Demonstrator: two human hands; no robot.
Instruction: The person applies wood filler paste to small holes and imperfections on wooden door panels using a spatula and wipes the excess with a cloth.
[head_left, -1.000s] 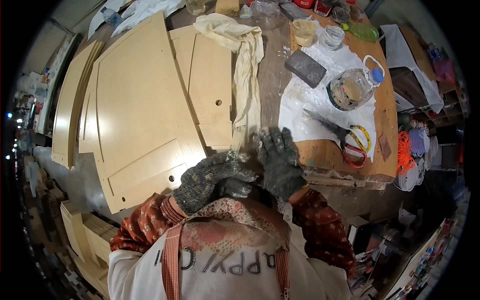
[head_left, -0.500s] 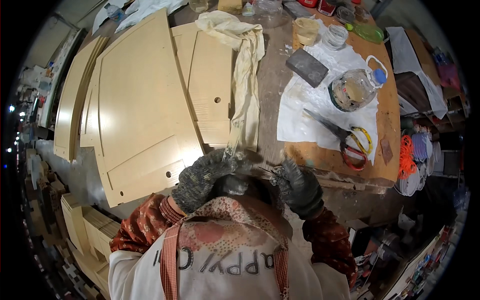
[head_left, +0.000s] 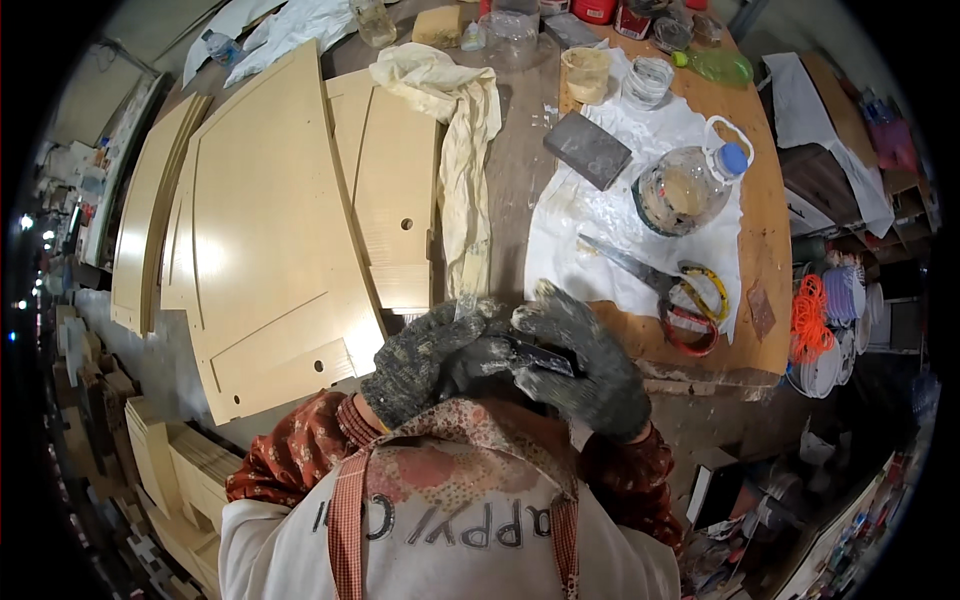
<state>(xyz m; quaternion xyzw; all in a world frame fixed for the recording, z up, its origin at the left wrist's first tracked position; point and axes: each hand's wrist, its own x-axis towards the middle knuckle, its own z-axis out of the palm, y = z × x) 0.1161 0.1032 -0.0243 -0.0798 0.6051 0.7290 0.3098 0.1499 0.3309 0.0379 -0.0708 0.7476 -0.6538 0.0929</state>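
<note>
Both hands wear dark, stained work gloves and are close together in front of my chest, at the table's near edge. My left hand point(head_left: 430, 350) is closed, with a thin pale, translucent-looking strip point(head_left: 466, 304) sticking up from its fingers; its kind is unclear. My right hand point(head_left: 590, 365) curls around a dark flat piece point(head_left: 545, 358) with a straight edge, lying between thumb and fingers. The inner end of that piece disappears by the left fingers. A long crumpled cream cloth point(head_left: 467, 190) hangs down the table just beyond the left hand.
Cream wooden panels point(head_left: 270, 220) cover the left side. On white plastic sheeting point(head_left: 560, 225) at right are scissors point(head_left: 665, 290), a grey block point(head_left: 587, 150), a jug with a blue cap point(head_left: 685, 190) and a glass jar point(head_left: 648, 82). Orange cord point(head_left: 811, 320) hangs right of the table.
My right hand has moved left toward the left hand, and the dark flat piece now shows in it. The left hand has shifted slightly right. The whole view has turned a little.
</note>
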